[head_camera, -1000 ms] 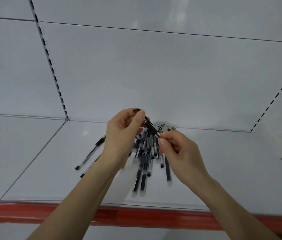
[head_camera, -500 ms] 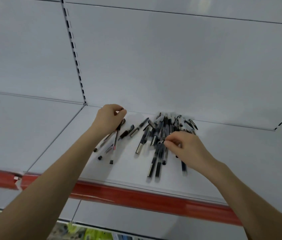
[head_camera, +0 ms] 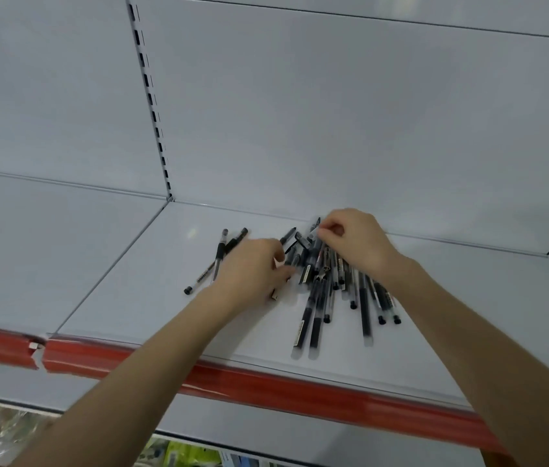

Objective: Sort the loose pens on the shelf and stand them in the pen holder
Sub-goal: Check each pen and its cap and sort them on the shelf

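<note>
Two bare forearms reach over the red strip [head_camera: 266, 382] along the front edge of the white shelf [head_camera: 131, 298]. Nearest that edge lie the long ends of the pile of pens [head_camera: 320, 298]. They are slim sticks with clear barrels, dark insides and black caps, fanned out and crossing one another right of the shelf's middle. The left hand [head_camera: 253, 271] lies over the pile's left side, blurred. Its fingers bend toward the pens, but I cannot tell whether they grip one. Just left of it, two separate pens [head_camera: 217, 261] lie slanted, apart from the heap. Farther back, the right hand [head_camera: 355, 242] pinches the pale-tipped pen [head_camera: 313, 234] between thumb and forefinger, near the shelf's back edge. Behind rises the white back panel [head_camera: 333, 129] with a slotted upright [head_camera: 151, 106].
</note>
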The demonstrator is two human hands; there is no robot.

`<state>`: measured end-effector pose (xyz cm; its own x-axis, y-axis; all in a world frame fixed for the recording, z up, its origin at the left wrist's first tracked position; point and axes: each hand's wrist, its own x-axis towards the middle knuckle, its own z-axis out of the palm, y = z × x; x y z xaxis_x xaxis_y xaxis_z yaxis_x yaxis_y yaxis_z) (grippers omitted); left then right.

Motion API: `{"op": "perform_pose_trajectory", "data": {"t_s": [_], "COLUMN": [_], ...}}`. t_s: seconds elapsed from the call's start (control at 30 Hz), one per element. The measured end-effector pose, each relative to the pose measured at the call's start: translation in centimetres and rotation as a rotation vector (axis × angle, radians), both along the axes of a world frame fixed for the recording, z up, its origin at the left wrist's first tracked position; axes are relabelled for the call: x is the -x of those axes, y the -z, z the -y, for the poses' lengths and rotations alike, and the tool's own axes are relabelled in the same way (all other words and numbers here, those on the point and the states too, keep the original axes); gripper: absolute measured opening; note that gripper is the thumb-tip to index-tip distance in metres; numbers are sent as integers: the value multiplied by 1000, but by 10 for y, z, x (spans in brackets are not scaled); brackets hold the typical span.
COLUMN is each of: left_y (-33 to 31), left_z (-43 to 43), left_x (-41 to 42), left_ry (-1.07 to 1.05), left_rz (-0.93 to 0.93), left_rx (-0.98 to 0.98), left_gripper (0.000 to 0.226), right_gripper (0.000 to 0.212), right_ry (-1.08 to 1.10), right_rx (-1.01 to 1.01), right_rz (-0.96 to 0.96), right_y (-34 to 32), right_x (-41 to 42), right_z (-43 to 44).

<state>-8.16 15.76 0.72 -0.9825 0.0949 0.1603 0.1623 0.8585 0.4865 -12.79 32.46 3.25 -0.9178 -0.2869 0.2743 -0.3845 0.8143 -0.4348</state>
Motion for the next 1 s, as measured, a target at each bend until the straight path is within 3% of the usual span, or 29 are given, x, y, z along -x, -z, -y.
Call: {"op": "perform_pose_trajectory", "data": {"t_s": [0.2,0.4,0.47,0.53,0.7,0.8,1.0], "left_y": [-2,-5,-5,-9,-30,-40,-52], "left_z": [-3,5,7,14,25,20,9], "left_x": [2,-4,-7,-12,-33,-44,-53], "left_ry": [-9,24,-8,-52,-27,31,102], "left_rz": [136,197,173,141,149,111,-14], "left_rx": [199,191,159,68,-518,-675,-739], "left_gripper": [34,19,13,14,4,6,8], "right_gripper": [32,17,19,23,11,18,11], "right_ry": [-58,-95,-96,-51,-93,-188,-257], "right_rx": [-398,-441,-334,-100,434,535,630], "right_rz": [117,118,111,122,202,226,205], "right_y": [9,12,9,-1,-34,-51,-74], "right_x": [48,46,41,31,-4,-24,-48], "right_z": [2,1,-1,-4,-16,-21,-31]}}
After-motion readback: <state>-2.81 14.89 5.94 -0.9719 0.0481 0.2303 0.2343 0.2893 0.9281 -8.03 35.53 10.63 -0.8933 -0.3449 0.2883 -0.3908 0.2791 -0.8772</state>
